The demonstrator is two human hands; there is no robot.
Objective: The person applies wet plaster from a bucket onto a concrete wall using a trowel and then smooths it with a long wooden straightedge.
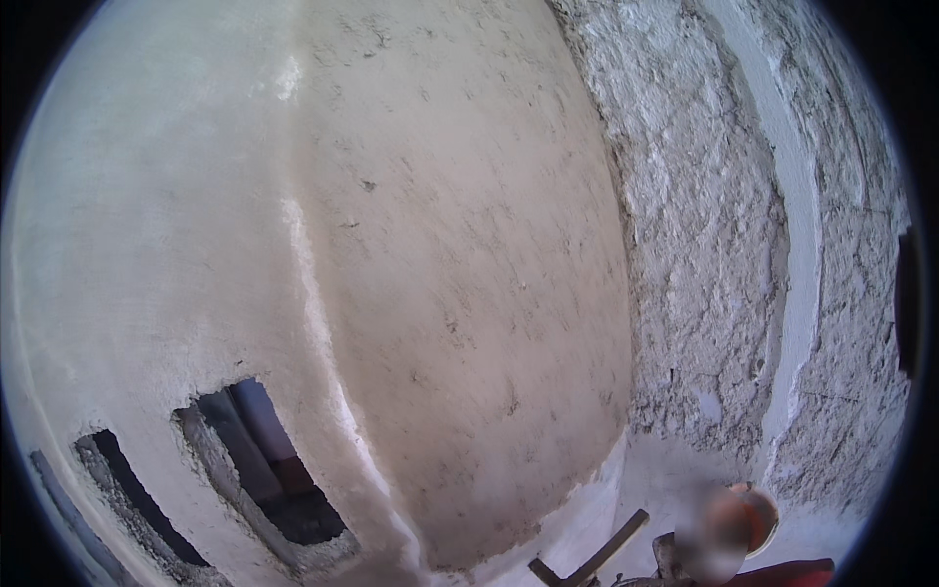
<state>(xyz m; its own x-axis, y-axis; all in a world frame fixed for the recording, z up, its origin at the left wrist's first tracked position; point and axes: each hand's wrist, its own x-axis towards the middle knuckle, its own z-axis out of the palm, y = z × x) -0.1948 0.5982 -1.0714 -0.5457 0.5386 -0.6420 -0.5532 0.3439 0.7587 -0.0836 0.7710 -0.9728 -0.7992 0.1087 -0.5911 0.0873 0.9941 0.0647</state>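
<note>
Neither my left hand nor my right hand shows. Plastered wall (pixel 460 274) fills most of the view, smoother and greyer on the left, with a pale vertical streak down it. Rough, lumpy plaster (pixel 694 245) covers the right part, split by a smoother pale strip (pixel 797 323). At the lower edge, an angled bar (pixel 606 548) of dull metal or wood juts up; what it belongs to is hidden.
Ragged openings (pixel 274 470) cut through the lower left wall. At lower right, another person (pixel 802 572) in red is partly visible beside a blurred patch and a round orange-rimmed thing (pixel 758 514) I cannot make out. A dark edge (pixel 905 303) shows at far right.
</note>
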